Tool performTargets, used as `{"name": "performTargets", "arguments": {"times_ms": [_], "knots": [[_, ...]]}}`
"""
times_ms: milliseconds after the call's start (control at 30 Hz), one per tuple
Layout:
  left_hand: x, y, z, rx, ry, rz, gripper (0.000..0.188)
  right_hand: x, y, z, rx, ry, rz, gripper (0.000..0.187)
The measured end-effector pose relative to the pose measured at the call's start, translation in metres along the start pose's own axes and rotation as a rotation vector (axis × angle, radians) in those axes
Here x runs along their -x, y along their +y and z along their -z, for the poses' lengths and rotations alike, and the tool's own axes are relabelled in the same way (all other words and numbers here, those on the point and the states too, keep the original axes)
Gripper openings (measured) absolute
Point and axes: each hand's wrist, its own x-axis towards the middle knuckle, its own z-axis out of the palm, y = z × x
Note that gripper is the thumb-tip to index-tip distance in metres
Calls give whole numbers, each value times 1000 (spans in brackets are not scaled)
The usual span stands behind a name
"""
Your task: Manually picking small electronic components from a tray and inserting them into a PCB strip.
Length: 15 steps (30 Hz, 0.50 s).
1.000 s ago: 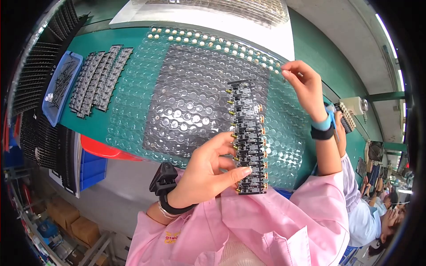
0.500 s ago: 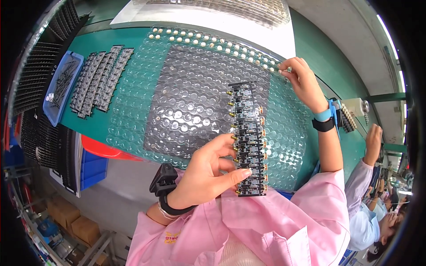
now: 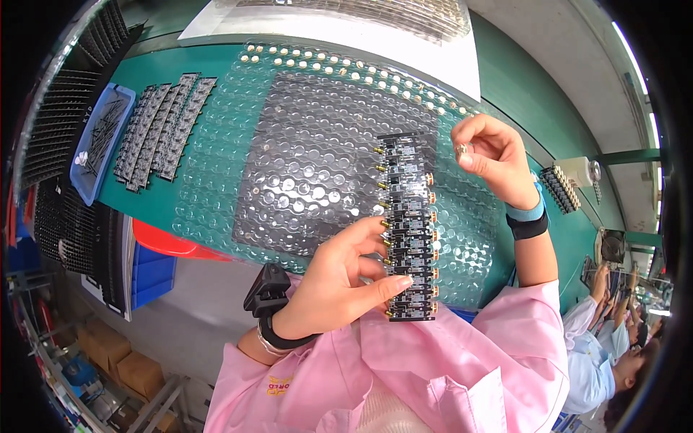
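Observation:
My left hand [image 3: 346, 281] is closed on a long black strip of joined circuit boards [image 3: 411, 231], held upright from near its lower end, thumb on top. Brass-coloured pins stick out along the strip's left edge, and small coppery round parts [image 3: 434, 252] sit along the lower stretch of its right edge. To the right of its top end, my right hand [image 3: 498, 162] pinches a small round coppery-white part [image 3: 461, 149] between thumb and fingertips. Beneath both hands lies a clear plastic tray of round pockets [image 3: 310, 166], with rows of small white round parts [image 3: 346, 68] along its far edge.
Several more circuit board strips [image 3: 162, 133] lie on the green table at the left, beside a blue bin [image 3: 108, 137] of thin dark pieces. Black racks [image 3: 61, 137] stand at the far left. A white board [image 3: 325, 32] is at the back. Co-workers [image 3: 599, 361] sit at the right.
My right hand has come back from the tray's far right corner toward the strip, a small round part now showing in its pinch. The strip and my left hand have barely shifted.

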Motion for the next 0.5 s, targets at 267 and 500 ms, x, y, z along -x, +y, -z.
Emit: {"name": "performTargets", "arguments": {"times_ms": [267, 500], "knots": [[0, -6, 1, 5, -47, 75, 50, 5, -2, -16, 69, -48, 99, 18], [0, -3, 2, 16, -36, 77, 49, 3, -12, -15, 564, -145, 486, 14]]}}
